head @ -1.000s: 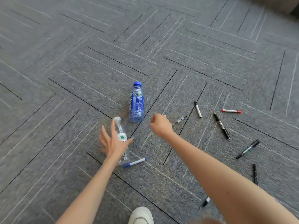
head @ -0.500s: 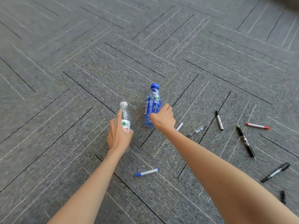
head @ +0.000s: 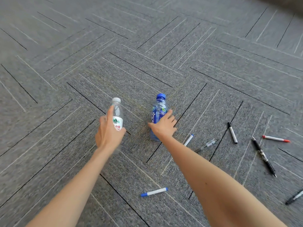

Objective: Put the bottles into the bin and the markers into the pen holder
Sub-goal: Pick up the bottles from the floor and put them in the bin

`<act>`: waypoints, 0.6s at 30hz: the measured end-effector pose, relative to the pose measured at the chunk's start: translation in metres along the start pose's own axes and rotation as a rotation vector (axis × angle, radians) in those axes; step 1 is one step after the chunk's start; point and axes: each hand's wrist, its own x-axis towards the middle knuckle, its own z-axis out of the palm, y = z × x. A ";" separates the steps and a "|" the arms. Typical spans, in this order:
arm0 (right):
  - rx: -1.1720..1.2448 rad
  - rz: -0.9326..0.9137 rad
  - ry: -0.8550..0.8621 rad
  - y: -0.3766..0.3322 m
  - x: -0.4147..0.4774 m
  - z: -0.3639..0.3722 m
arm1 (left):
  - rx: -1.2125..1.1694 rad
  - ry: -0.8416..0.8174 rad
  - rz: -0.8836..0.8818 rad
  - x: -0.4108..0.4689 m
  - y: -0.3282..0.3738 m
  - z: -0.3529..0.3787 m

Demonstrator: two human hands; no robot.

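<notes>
**Step in hand: pick up both bottles, one per hand.**

1. Left hand (head: pixel 109 130): the fingers are curled round the body of the clear bottle (head: pixel 117 112). The forefinger lies up along its shoulder toward the white cap. The label shows just right of the fingers, and the base is hidden behind the palm.

2. Right hand (head: pixel 164 125): the fingers are spread over the labelled body of the blue bottle (head: pixel 157 110), which lies on the carpet (head: pixel 65 79). Its cap points away beyond the fingertips and its base sits under the heel of the hand. The thumb rests on the left flank and the fingers on the right. It cannot be told from this view whether the grip has closed.

3. To complete the grasp, wrap the right fingers under the far flank and oppose them with the thumb. Close at mid-body, not at the neck. The thin plastic will probably dent, so squeeze moderately.

4. Lift straight up before turning. The bin is not in view, so locate it before carrying.

5. Loose markers lie right of the right fingers. One blue marker (head: pixel 188 139) is just beside the wrist, and another blue-capped marker (head: pixel 154 192) lies between the forearms. Raise the forearm clear of them and leave them for the later step.
</notes>
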 end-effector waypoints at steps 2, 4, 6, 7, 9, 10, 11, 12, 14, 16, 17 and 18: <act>0.024 -0.023 0.007 0.002 0.000 -0.005 | 0.003 0.008 0.012 0.000 0.004 -0.003; 0.076 -0.031 0.018 0.006 -0.002 -0.016 | 0.014 0.002 0.033 -0.001 0.013 -0.005; 0.106 -0.027 0.041 0.016 -0.005 -0.035 | -0.005 -0.023 0.052 -0.003 0.033 -0.002; 0.117 -0.033 0.048 0.020 -0.006 -0.042 | -0.020 -0.036 0.045 -0.004 0.041 -0.001; 0.147 -0.035 0.083 0.035 -0.005 -0.067 | -0.053 -0.057 0.072 -0.007 0.068 0.005; 0.158 -0.027 0.106 0.042 -0.005 -0.081 | -0.069 -0.076 0.091 -0.008 0.084 0.008; 0.170 -0.009 0.135 0.054 -0.005 -0.098 | -0.082 -0.096 0.118 -0.011 0.104 0.013; 0.181 -0.002 0.154 0.061 -0.006 -0.111 | -0.089 -0.114 0.134 -0.013 0.120 0.016; 0.203 0.013 0.191 0.082 -0.010 -0.138 | -0.092 -0.153 0.194 -0.019 0.156 0.024; 0.220 0.045 0.230 0.105 -0.019 -0.169 | -0.109 -0.195 0.269 -0.030 0.195 0.032; 0.225 0.066 0.254 0.117 -0.024 -0.185 | -0.121 -0.214 0.305 -0.036 0.215 0.036; 0.228 0.087 0.278 0.130 -0.029 -0.202 | -0.129 -0.237 0.340 -0.042 0.236 0.039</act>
